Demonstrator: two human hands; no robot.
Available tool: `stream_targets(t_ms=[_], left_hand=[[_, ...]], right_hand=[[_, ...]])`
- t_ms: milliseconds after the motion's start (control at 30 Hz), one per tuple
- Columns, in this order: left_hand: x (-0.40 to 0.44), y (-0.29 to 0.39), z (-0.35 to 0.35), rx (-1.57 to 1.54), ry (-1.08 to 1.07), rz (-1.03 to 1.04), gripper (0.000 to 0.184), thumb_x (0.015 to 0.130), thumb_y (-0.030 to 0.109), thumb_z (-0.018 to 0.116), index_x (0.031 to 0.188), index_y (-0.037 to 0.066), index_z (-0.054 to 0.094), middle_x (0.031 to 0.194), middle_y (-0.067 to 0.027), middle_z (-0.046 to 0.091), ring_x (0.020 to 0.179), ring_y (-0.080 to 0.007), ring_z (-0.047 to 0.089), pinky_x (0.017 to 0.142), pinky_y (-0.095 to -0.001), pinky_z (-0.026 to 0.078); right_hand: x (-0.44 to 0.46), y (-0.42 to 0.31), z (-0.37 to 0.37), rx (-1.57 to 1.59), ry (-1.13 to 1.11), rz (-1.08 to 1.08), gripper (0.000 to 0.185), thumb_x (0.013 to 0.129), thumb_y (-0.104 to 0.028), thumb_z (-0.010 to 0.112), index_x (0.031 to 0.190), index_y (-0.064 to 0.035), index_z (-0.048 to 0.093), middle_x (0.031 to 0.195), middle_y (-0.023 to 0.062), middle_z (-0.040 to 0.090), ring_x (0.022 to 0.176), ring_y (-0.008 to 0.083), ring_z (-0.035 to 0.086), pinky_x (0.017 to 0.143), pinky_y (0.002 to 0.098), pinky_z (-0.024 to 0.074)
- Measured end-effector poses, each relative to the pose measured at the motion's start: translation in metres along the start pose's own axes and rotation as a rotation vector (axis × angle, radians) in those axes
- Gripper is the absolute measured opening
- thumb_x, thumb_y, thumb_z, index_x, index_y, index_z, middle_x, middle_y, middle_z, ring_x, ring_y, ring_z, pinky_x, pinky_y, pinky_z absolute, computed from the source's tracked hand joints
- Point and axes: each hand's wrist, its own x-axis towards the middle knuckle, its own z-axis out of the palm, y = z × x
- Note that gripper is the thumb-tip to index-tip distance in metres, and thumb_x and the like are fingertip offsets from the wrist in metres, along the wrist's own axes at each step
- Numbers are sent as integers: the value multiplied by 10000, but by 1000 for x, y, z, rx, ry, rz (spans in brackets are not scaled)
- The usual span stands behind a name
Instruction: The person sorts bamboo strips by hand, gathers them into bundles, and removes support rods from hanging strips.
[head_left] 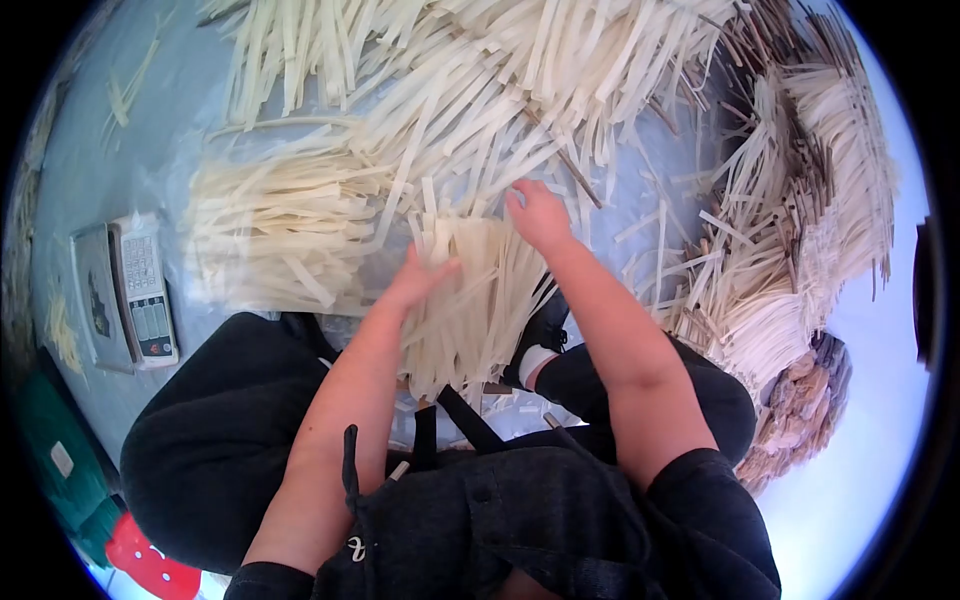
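A bundle of flat, pale strips (465, 300) lies lengthwise between my knees, its near ends close to my clothing. On its left side rests my left hand (425, 278), fingers spread over the strips and thumb pointing up. My right hand (540, 215) is at the bundle's far right edge, its fingers curled; whether a strip is between them is too small to tell. Beyond both hands spreads a large loose heap of similar strips (480, 90). Left of my left hand lies another pile of strips (280, 230), laid sideways.
A digital scale (145, 290) with a metal plate stands at the left on the plastic-covered floor (100, 180). Strips and brown sticks (800, 190) are stacked along the right. Below them sits a brownish bundle (805, 405). Green and red items (150, 560) are at lower left.
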Motion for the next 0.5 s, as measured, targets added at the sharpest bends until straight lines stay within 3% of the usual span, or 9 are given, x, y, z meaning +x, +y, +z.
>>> stream_targets(t_ms=[33,100,233,300,333,400,433,500], left_hand=[[1,-1,0,-32,4,-8,920,792,403,755,1449,55,213,1384,-159,448,1271,-264,442,1045,-396,361],[-3,1,-2,-58,5,-21,896,806,416,739,1449,65,223,1382,-152,452,1264,-260,447,1039,-400,364],[-6,6,-2,-137,16,-104,879,819,417,720,1442,34,232,1370,-163,468,1260,-269,460,1030,-387,377],[-1,-3,-2,-180,11,-110,882,822,432,713,1447,42,228,1378,-159,461,1267,-269,452,1031,-385,374],[0,-5,-3,-159,5,-63,911,804,443,728,1445,36,224,1383,-163,454,1276,-270,442,1034,-386,370],[-5,-9,-3,-129,-5,-21,940,786,454,742,1443,30,221,1388,-168,447,1284,-271,432,1038,-386,367],[-7,-6,-3,-47,-1,-7,967,755,433,771,1437,22,223,1384,-174,447,1290,-272,424,1048,-386,357],[-14,0,-1,41,-9,7,994,725,413,801,1430,14,225,1380,-181,447,1295,-273,417,1057,-386,348]], right_hand=[[-1,-18,-9,0,5,3,512,885,-499,484,1027,-45,671,1025,204,660,1043,362,594,887,428,474],[-10,-59,-32,-173,-443,241,463,845,-463,572,1053,-56,647,958,194,672,978,350,627,819,435,499],[-49,-35,4,-231,-514,50,410,801,-422,671,950,-45,605,782,114,667,799,296,658,699,392,510],[-53,-31,8,457,-577,303,365,777,-359,717,913,-45,588,721,79,652,704,239,653,661,360,507],[-49,-30,9,458,-578,304,365,777,-359,717,913,-45,588,721,79,652,704,239,653,661,360,507],[-36,-27,9,448,-240,105,364,765,-320,732,965,-46,599,736,75,657,651,184,645,616,329,500],[-33,-28,4,451,-232,109,364,765,-320,732,965,-46,599,736,75,657,651,184,645,616,329,500],[-32,-27,-9,456,50,48,332,793,-320,694,969,-46,629,698,86,660,608,184,640,584,331,494]])
